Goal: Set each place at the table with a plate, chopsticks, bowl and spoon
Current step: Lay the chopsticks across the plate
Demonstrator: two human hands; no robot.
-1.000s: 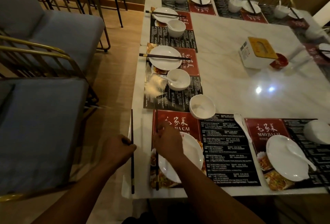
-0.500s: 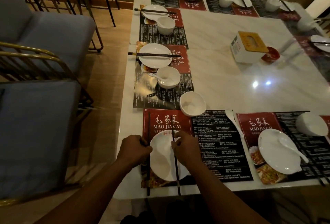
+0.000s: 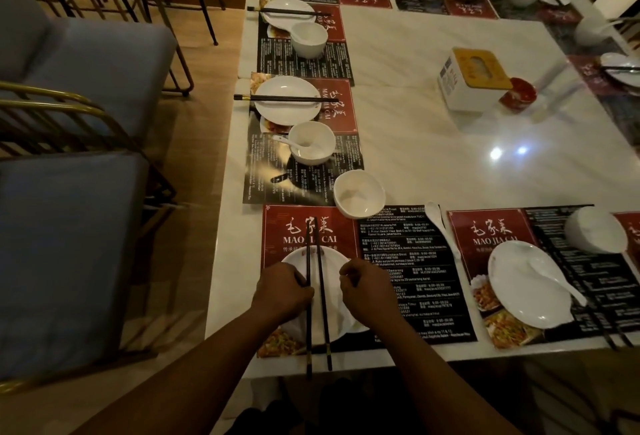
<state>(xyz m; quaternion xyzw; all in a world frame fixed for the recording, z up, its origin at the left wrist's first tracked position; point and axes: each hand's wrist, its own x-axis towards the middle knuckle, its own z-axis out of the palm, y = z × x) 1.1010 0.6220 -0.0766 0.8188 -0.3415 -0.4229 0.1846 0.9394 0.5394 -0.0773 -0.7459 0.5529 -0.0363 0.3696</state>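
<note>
A white plate point(image 3: 334, 266) lies on the red and black placemat point(image 3: 401, 261) at the near table edge. Two black chopsticks point(image 3: 322, 313) lie side by side across the plate's middle, pointing away from me, their near ends past the table edge. My left hand point(image 3: 282, 290) pinches the left stick. My right hand point(image 3: 367, 290) hovers just right of the sticks with curled fingers, apart from them. An empty white bowl point(image 3: 358, 193) stands beyond the mat's top, and a white spoon point(image 3: 438, 223) lies on the table to the right.
The place to the right has a plate point(image 3: 512, 303) with a spoon on it, a bowl point(image 3: 595, 230) and dark chopsticks. Set places run along the left and far sides. A tissue box point(image 3: 472, 82) and a red dish point(image 3: 517, 95) sit mid-table. Blue chairs point(image 3: 69, 244) stand at left.
The two chopsticks, held apart one in each hand, have come together on the middle of the plate. My right hand has let go of its stick and drawn slightly right.
</note>
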